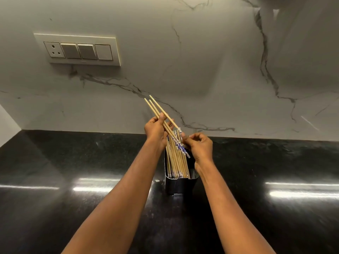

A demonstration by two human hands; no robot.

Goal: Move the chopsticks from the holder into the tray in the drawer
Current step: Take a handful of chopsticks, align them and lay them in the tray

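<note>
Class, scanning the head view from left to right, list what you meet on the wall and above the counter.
Switch panel → left hand gripping chopsticks → right hand. The holder overlaps both hands, so it is omitted.

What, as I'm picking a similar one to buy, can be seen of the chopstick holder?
The holder is a dark, glossy, metal-looking box with rounded corners and an open top. It stands upright on the black countertop near the marbled wall, holding many leaning wooden chopsticks, some paper-wrapped. The right hand hangs over its right rim; contact there can't be judged.
</note>
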